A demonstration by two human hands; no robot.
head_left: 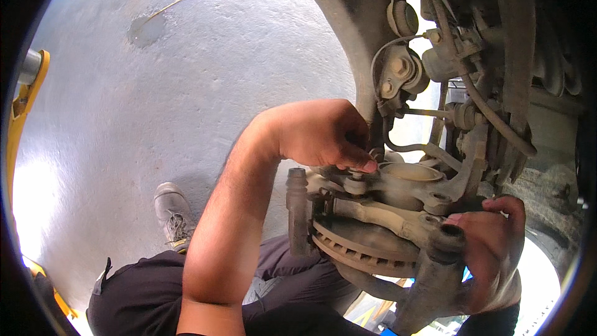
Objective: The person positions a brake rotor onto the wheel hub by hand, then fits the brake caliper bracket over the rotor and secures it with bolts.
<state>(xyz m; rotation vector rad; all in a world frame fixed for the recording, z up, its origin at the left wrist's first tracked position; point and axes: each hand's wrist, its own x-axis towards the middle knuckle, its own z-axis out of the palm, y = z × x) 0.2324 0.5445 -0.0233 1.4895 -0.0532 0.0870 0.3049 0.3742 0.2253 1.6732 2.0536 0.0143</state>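
Observation:
My left hand [326, 134] reaches over the brake assembly from the left, its fingers curled and its thumb pressed in at the top of a bolt [356, 183]. The fingers partly hide the bolt's upper end. Lower right, my right hand [494, 242] wraps round the outer side of the dusty brake caliper [438, 267], with the thumb against its upper part. The caliper straddles the rusty vented brake disc [367, 252]. Just behind sits the steering knuckle [410, 186], coated in tan dust. A ribbed rubber-booted pin [298, 205] stands at the caliper's left end.
Suspension arms, a brake hose [416, 147] and a cable [479, 93] crowd the upper right. A large curved arm [336, 18] runs down behind my left hand. Grey floor [155, 99] lies to the left, with a yellow metal frame [25, 112] at its edge. My shoe [174, 211] rests there.

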